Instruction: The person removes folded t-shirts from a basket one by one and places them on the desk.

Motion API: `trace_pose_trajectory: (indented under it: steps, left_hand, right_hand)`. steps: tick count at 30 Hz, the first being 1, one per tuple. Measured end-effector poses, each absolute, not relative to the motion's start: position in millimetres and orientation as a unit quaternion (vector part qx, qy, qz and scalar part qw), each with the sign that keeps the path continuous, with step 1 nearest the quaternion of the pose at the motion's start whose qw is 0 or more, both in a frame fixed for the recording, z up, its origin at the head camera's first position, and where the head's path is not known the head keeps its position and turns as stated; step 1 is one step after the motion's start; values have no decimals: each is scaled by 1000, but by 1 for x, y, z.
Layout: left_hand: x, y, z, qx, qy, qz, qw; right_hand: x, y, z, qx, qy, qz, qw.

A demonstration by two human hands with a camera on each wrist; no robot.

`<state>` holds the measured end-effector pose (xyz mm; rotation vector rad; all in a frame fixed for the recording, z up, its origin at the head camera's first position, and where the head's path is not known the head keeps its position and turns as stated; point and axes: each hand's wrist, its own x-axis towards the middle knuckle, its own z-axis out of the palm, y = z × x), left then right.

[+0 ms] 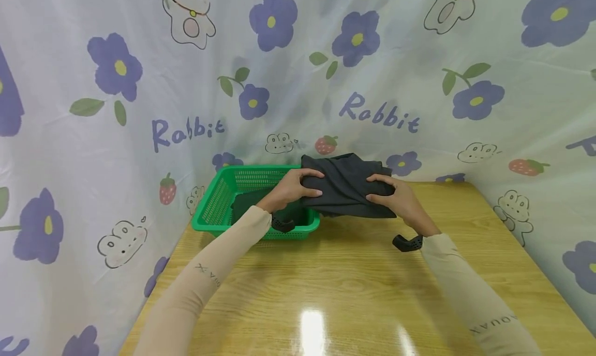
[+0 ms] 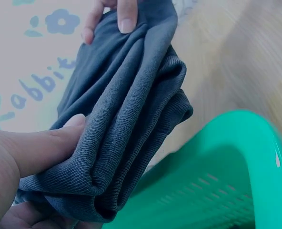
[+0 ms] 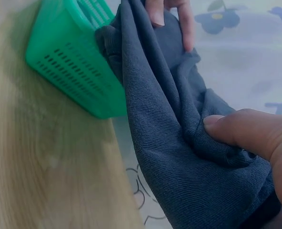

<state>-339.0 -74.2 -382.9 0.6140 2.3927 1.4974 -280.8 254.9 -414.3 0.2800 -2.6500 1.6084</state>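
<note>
My left hand (image 1: 288, 188) and right hand (image 1: 401, 198) gripping opposite ends of a dark, finely ribbed, folded cloth (image 1: 346, 185), held up between them at the right rim of a perforated green plastic basket (image 1: 251, 175), more dark fabric (image 1: 244, 203) inside it, glossy wood-grain tabletop (image 1: 363, 273) beneath the basket.

Green rectangular perforated plastic basket (image 1: 209, 227) set at far left of brown wooden table (image 1: 326, 273); white flower-printed curtain (image 1: 298, 66) hung behind. Dark fabric bundle (image 1: 247, 201) placed in basket. Folded dark-grey ribbed cloth (image 1: 346, 182) held above table, at basket's right, left hand (image 1: 291, 188) at left end, right hand (image 1: 399, 196) at right.
</note>
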Motion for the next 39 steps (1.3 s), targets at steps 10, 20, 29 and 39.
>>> trace_pose_trajectory:
  steps: [10, 20, 29, 39]
  left_hand:
    - [-342, -45, -393, 218, 826, 503, 128]
    - [-342, -13, -399, 237, 822, 500, 136]
    - [-340, 16, -405, 241, 828, 488, 136]
    - [-341, 45, -418, 243, 823, 491, 151]
  right_hand:
    - [-273, 282, -422, 80, -856, 510, 17]
    - [-264, 308, -426, 57, -866, 496, 15]
    - [-262, 334, -441, 47, -869, 493, 26]
    - [-261, 357, -453, 32, -870, 492, 20]
